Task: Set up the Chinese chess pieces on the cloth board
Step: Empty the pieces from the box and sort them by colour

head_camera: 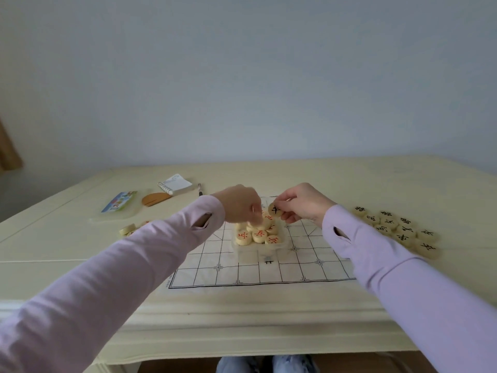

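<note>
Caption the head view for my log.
Right hand pinches a black-marked piece while left hand reaches into the clear box of red pieces on the cloth board.

Red-marked pieces (258, 233) in clear box (260, 251) on cloth board (215, 273); black-marked pieces (398, 227) beside

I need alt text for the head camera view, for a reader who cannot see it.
A person's right hand pinches a black-marked chess piece above a clear box of red-marked pieces, which stands on the cloth board, while the left hand reaches into the box. More black-marked pieces lie on the table to the right.
</note>
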Available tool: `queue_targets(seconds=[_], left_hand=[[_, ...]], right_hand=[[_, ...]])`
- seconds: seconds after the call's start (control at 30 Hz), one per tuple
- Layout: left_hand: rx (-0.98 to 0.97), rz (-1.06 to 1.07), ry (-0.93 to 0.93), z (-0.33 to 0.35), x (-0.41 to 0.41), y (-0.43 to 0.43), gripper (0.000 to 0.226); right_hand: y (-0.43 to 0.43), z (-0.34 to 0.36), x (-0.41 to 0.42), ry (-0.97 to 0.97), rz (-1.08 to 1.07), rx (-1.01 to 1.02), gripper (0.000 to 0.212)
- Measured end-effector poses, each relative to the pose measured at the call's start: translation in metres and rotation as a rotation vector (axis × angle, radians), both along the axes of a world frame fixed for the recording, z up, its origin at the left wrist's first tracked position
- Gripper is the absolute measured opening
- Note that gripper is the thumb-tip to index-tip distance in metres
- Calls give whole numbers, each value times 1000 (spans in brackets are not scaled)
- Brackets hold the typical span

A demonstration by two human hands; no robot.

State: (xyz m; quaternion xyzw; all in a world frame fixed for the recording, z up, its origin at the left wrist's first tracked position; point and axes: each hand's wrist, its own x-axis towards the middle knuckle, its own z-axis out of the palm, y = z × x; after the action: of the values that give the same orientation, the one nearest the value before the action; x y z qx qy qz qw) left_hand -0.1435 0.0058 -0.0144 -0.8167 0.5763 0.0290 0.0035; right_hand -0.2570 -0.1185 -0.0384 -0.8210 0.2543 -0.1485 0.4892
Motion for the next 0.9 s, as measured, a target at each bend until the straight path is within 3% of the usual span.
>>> queue_targets(seconds=[0.13,0.47,0.8,0.9], left_hand=[[-310,73,275,5,-13,-12,22],[-304,-6,618,-18,-89,-86,13],[-191,30,648,-36,-129,-144,14],[-191,62,636,-37,-133,-151,24]], right_hand=[[-18,1,-20,-11,-99,-41,17],[-84,-6,-113,83,-447,-182,9],[-110,-16,-144,185,-536,-223,17],[-113,-17,-147,259,-548,-230,24]])
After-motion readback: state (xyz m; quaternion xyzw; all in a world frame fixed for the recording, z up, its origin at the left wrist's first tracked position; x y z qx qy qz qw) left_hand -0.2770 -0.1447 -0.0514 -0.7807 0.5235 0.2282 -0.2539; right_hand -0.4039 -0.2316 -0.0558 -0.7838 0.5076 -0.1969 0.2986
